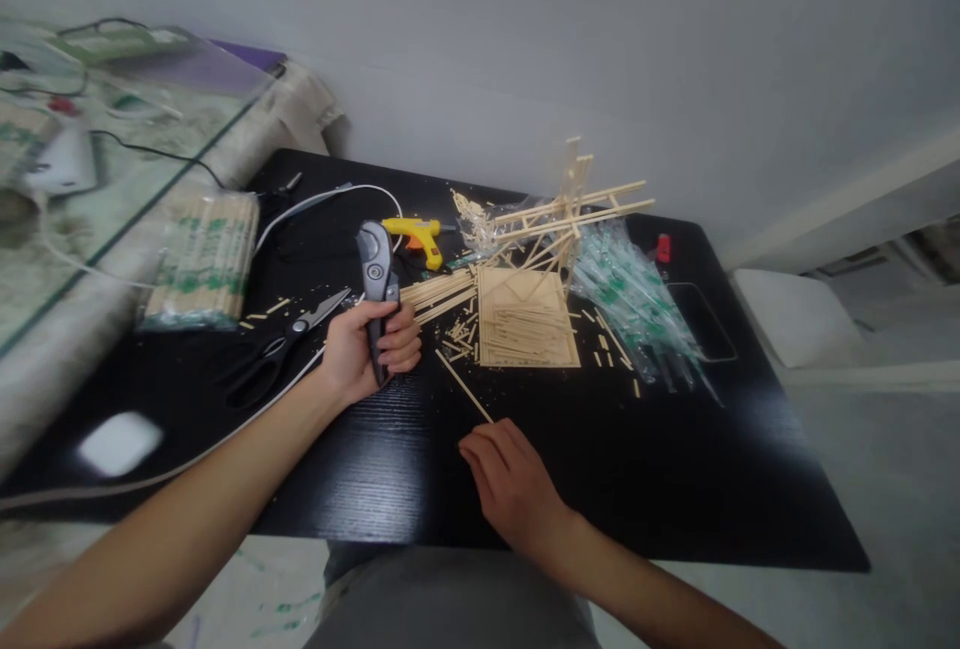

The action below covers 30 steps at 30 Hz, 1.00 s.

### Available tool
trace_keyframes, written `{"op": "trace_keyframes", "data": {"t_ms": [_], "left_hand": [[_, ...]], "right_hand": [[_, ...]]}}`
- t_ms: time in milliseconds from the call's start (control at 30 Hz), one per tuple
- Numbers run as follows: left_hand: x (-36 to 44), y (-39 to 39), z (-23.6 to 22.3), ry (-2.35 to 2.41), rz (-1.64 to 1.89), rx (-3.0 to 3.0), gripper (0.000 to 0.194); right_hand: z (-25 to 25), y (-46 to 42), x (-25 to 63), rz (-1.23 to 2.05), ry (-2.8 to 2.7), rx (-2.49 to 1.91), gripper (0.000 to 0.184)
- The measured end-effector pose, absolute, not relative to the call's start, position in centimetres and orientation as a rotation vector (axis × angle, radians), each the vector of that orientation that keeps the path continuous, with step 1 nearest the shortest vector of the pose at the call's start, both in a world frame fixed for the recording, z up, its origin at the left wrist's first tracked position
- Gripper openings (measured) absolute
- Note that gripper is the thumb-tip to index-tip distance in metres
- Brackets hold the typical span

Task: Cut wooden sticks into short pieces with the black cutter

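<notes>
Upright in my left hand [373, 349] are grey-and-black hand shears [376, 264], with my fingers wrapped round the handles. My right hand [517, 479], near the table's front edge, pinches the near end of a thin wooden stick [465, 386]. The stick's far end points up and left towards the shears but stays apart from them. Beyond the hands lies a square wooden board [529, 354] with many short sticks on it. Behind the board rises a frame built of thin sticks [574, 219]. Longer loose sticks [442, 294] lie between the shears and the board.
Black scissors [274, 349] lie left of my left hand, crossed nearby by a white cable [300, 369]. Behind are a yellow glue gun [420, 234] and a wrapped stick bundle [202, 259]. Plastic wrappers [630, 289] and a phone-like dark slab [701, 321] lie right on the black table [675, 489].
</notes>
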<state>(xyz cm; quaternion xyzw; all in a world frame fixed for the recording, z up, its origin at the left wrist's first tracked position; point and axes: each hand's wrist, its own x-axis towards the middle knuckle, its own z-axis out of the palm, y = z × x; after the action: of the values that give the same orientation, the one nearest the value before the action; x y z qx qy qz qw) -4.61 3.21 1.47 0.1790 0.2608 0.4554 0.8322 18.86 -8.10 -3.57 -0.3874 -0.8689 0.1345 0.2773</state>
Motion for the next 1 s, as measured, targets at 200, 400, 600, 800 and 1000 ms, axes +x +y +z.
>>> {"op": "trace_keyframes", "data": {"t_ms": [200,400,600,800,1000], "left_hand": [[-4.6,3.2,1.5,0.553,0.969,0.379,0.027],[-4.6,3.3,1.4,0.567,0.982,0.387,0.027],[-4.4,3.3,1.3,0.579,0.977,0.384,0.027],[-4.4,3.3,1.3,0.589,0.984,0.383,0.028],[-4.7,3.4,1.4,0.586,0.998,0.391,0.029]], "right_hand": [[-3.3,-7.7,18.7,0.42,-2.317,-1.066,0.007],[-2.7,-6.8,18.4,0.27,-2.515,-1.032,0.014],[-2.0,-5.9,17.8,0.084,-2.736,-0.973,0.016],[-2.1,-5.4,17.4,-0.035,-2.89,-0.93,0.012],[-0.6,-4.4,18.5,0.243,-2.675,-1.029,0.019]]}}
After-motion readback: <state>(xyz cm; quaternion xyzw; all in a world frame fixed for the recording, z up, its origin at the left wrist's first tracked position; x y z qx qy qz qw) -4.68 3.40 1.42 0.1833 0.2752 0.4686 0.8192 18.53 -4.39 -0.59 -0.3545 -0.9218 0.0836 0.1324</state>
